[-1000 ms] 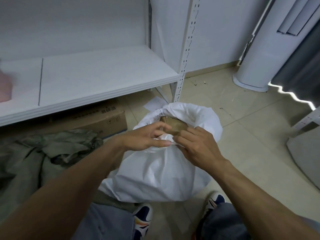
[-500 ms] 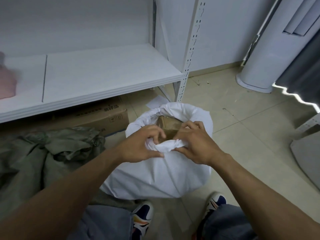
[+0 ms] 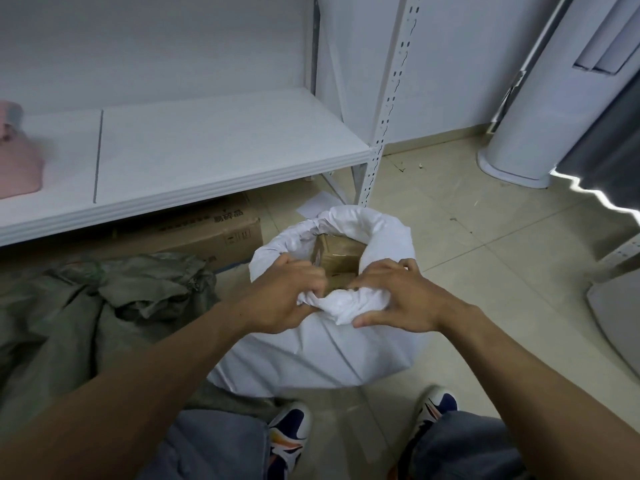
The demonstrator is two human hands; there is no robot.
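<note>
fingers (image 3: 407, 267) grip rumpled white bag (image 3: 311, 358), seemingly full

You have two hands at work, your left hand (image 3: 287, 299) and your right hand (image 3: 401, 299), with one white bag (image 3: 311, 355) under both. One brown box (image 3: 341, 259) shows just beyond your fingers. Left of your left hand are one cardboard carton (image 3: 214, 233), one olive cloth heap (image 3: 104, 299) and one pink item (image 3: 17, 161). Nearer you than both hands are two shoes, a left shoe (image 3: 289, 434) and a right shoe (image 3: 434, 407).
</note>
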